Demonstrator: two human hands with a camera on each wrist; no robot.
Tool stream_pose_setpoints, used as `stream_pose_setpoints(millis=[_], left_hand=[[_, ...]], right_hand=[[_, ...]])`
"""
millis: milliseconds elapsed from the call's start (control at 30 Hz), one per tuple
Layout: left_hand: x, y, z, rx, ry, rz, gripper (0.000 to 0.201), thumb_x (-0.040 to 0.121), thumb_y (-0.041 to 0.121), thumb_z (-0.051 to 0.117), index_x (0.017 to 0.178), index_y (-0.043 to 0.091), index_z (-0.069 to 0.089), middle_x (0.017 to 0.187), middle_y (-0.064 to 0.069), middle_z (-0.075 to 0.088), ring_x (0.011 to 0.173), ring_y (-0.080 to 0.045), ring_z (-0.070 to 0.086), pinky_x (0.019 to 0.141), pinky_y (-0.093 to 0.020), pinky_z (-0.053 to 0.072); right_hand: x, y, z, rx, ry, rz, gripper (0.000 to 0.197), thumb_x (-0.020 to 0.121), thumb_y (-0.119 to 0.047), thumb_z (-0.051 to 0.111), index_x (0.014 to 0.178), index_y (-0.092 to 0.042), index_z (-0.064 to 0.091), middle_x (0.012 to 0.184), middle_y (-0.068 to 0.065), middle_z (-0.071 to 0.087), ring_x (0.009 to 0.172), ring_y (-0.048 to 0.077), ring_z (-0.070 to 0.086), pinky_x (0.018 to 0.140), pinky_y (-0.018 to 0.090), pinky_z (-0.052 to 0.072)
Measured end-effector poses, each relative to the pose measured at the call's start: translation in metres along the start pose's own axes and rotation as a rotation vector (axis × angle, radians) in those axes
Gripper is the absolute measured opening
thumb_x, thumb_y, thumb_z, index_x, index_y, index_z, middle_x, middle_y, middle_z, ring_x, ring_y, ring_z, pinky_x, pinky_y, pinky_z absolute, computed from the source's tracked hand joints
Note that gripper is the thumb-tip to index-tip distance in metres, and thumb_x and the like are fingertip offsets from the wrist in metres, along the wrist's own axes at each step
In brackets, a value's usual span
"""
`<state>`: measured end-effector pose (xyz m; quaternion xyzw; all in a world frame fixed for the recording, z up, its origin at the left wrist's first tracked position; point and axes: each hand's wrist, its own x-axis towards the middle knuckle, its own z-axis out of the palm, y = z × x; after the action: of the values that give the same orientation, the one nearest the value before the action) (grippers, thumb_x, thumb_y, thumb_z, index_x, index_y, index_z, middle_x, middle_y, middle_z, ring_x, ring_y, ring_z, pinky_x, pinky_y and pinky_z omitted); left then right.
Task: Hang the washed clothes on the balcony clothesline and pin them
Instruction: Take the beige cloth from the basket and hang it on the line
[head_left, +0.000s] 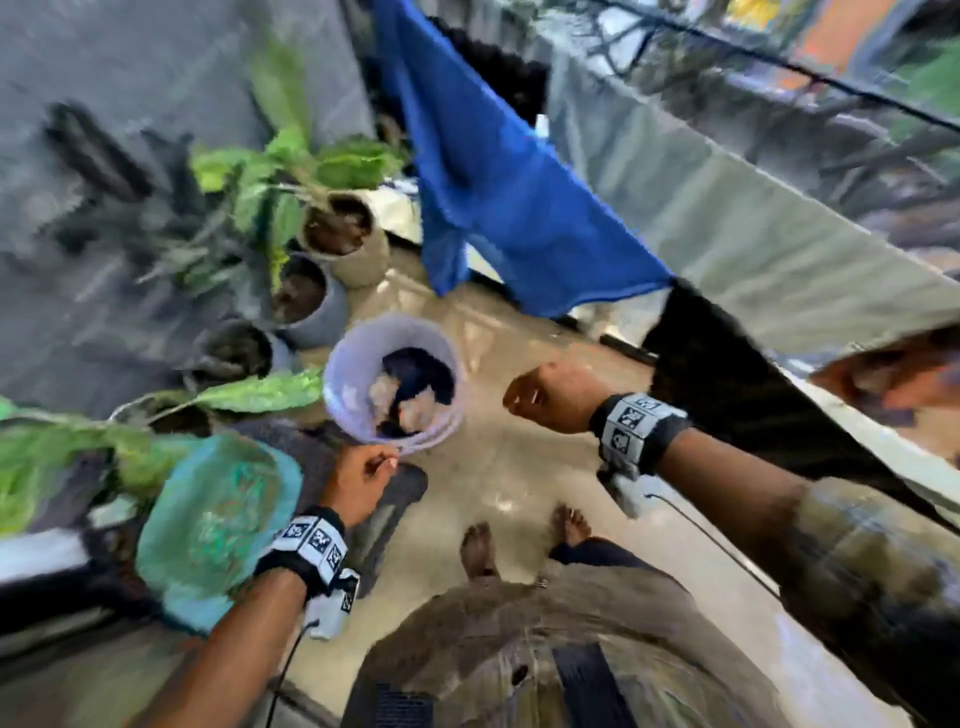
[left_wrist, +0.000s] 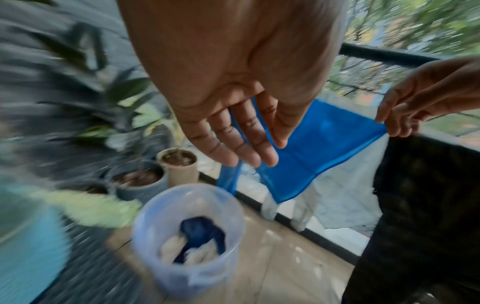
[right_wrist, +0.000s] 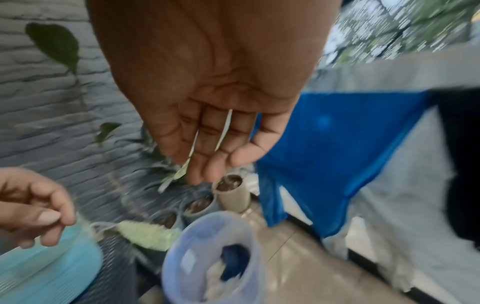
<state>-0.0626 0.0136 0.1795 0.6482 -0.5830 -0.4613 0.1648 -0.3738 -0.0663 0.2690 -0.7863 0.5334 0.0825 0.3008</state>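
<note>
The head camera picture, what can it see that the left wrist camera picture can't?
Only the head view shows the person's bare feet, both wrist bands and the teal bag beside the left hand. Only the left wrist view shows that hand's palm and straight fingers from close up, with the right hand seeming to touch the corner of the blue cloth. Both show the bucket with laundry in it, the potted plants and the hanging blue cloth.

Marker-printed wristbands (head_left: 636, 426), brown shirt (head_left: 519, 623), bare feet (head_left: 478, 551).
</note>
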Motion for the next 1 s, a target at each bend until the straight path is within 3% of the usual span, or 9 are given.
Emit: stream_pose_setpoints(millis=[67, 167, 233, 333, 500, 633, 800, 900, 1000], left_hand=[[-0.020, -0.031, -0.006, -0.074, 0.059, -0.119, 0.020, 0.089, -0.017, 0.058, 0.094, -0.003, 0.070, 0.079, -0.012, 0.064, 0.062, 0.009, 0.060, 0.064, -0.007, 0.045], [-0.037, -0.076, -0.001, -0.091, 0.079, -0.237, 0.018, 0.089, -0.015, 0.060, 0.086, 0.000, 0.070, 0.079, -0.014, 0.065, 0.066, -0.002, 0.060, 0.074, -0.030, 0.046], [-0.042, -0.104, 0.008, -0.093, 0.045, -0.352, 0.008, 0.090, 0.009, 0.066, 0.084, 0.009, 0.071, 0.078, -0.012, 0.069, 0.072, -0.015, 0.065, 0.074, -0.035, 0.047], [-0.036, -0.141, 0.034, -0.165, 0.103, -0.466, 0.034, 0.075, 0.052, 0.056, 0.084, 0.023, 0.071, 0.079, -0.014, 0.074, 0.077, -0.029, 0.069, 0.075, -0.040, 0.054], [0.002, -0.096, 0.029, -0.235, 0.080, -0.573, 0.010, 0.086, 0.013, 0.065, 0.090, 0.006, 0.071, 0.078, -0.012, 0.063, 0.068, -0.008, 0.061, 0.074, -0.030, 0.042], [0.045, -0.096, 0.028, -0.215, 0.009, -0.595, 0.013, 0.086, 0.027, 0.055, 0.091, 0.026, 0.068, 0.089, -0.006, 0.070, 0.090, -0.029, 0.066, 0.085, -0.035, 0.051], [0.099, -0.122, 0.046, -0.203, 0.029, -0.535, 0.016, 0.087, 0.026, 0.058, 0.082, 0.039, 0.066, 0.087, 0.016, 0.071, 0.089, -0.015, 0.069, 0.081, -0.030, 0.053], [0.134, -0.142, 0.065, -0.180, 0.071, -0.494, 0.032, 0.090, 0.009, 0.063, 0.079, 0.039, 0.063, 0.088, 0.008, 0.071, 0.085, -0.016, 0.069, 0.081, -0.030, 0.053], [0.164, -0.162, 0.086, -0.115, 0.104, -0.487, 0.014, 0.089, 0.012, 0.066, 0.095, 0.023, 0.072, 0.102, 0.004, 0.068, 0.089, -0.017, 0.065, 0.085, -0.027, 0.050]], right_hand=[[0.030, -0.028, 0.022, 0.037, -0.138, -0.061, 0.021, 0.093, -0.032, 0.058, 0.108, -0.029, 0.072, 0.103, -0.002, 0.074, 0.095, 0.022, 0.067, 0.074, 0.023, 0.043], [0.064, -0.049, 0.053, 0.066, -0.276, -0.089, 0.019, 0.092, -0.034, 0.060, 0.106, -0.030, 0.072, 0.109, -0.002, 0.073, 0.102, 0.023, 0.065, 0.087, 0.029, 0.049], [0.085, -0.053, 0.072, 0.085, -0.369, -0.083, 0.018, 0.091, -0.036, 0.060, 0.105, -0.032, 0.071, 0.109, -0.002, 0.072, 0.103, 0.022, 0.064, 0.091, 0.029, 0.048], [0.112, -0.051, 0.090, 0.148, -0.485, -0.048, 0.016, 0.089, -0.036, 0.060, 0.102, -0.035, 0.070, 0.109, -0.001, 0.070, 0.103, 0.022, 0.063, 0.093, 0.030, 0.048], [0.159, -0.032, 0.112, 0.299, -0.595, 0.072, 0.014, 0.080, -0.042, 0.057, 0.078, -0.036, 0.070, 0.081, -0.011, 0.074, 0.087, 0.015, 0.068, 0.092, 0.036, 0.053], [0.211, -0.011, 0.129, 0.361, -0.631, 0.137, 0.018, 0.085, -0.033, 0.057, 0.069, -0.033, 0.065, 0.070, -0.010, 0.072, 0.077, 0.013, 0.067, 0.092, 0.038, 0.053], [0.277, 0.007, 0.149, 0.299, -0.604, 0.133, 0.020, 0.090, -0.024, 0.056, 0.075, -0.031, 0.066, 0.086, 0.000, 0.074, 0.081, 0.016, 0.065, 0.081, 0.027, 0.050], [0.320, 0.020, 0.180, 0.210, -0.529, 0.105, 0.022, 0.091, -0.029, 0.053, 0.098, -0.025, 0.073, 0.108, 0.001, 0.071, 0.101, 0.022, 0.064, 0.084, 0.029, 0.048], [0.352, 0.029, 0.212, 0.156, -0.466, 0.111, 0.029, 0.094, -0.029, 0.052, 0.114, -0.020, 0.070, 0.123, 0.004, 0.067, 0.113, 0.027, 0.060, 0.093, 0.033, 0.047]])
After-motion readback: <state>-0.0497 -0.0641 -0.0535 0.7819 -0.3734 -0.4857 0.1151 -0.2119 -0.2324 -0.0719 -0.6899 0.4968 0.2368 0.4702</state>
